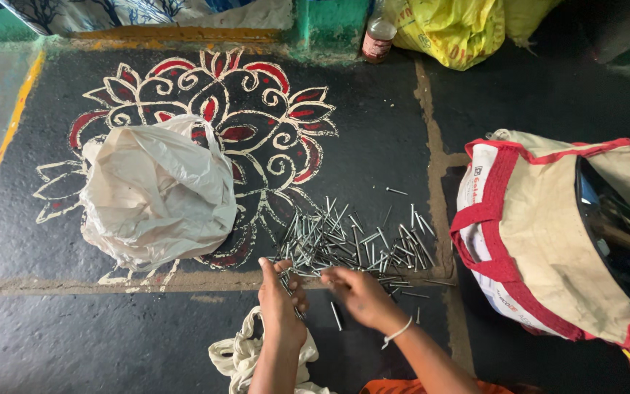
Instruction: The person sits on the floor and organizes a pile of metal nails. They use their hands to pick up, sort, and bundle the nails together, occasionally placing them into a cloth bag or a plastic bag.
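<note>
A dark floor (96, 343) is filling the view, with a painted flower pattern (242, 117) in white and red showing at about eleven o'clock from the hands. A crumpled white plastic bag (156, 191) is lying on that pattern at ten o'clock. A cloth bag with red trim (541, 233) is sitting open at three o'clock, dark contents showing inside. A yellow sack (450, 29) and a small bottle (379, 33) are standing at one o'clock by the green wall.

A loose heap of metal nails (359, 244) is lying on the floor at twelve o'clock, just beyond the fingers. The left hand (280, 295) is curling narrowly around a small bundle of nails. The right hand (359, 292), wearing a white bangle, is half open with fingers bent, touching the near edge of the heap. A pale cloth (238, 357) is lying under the left wrist.
</note>
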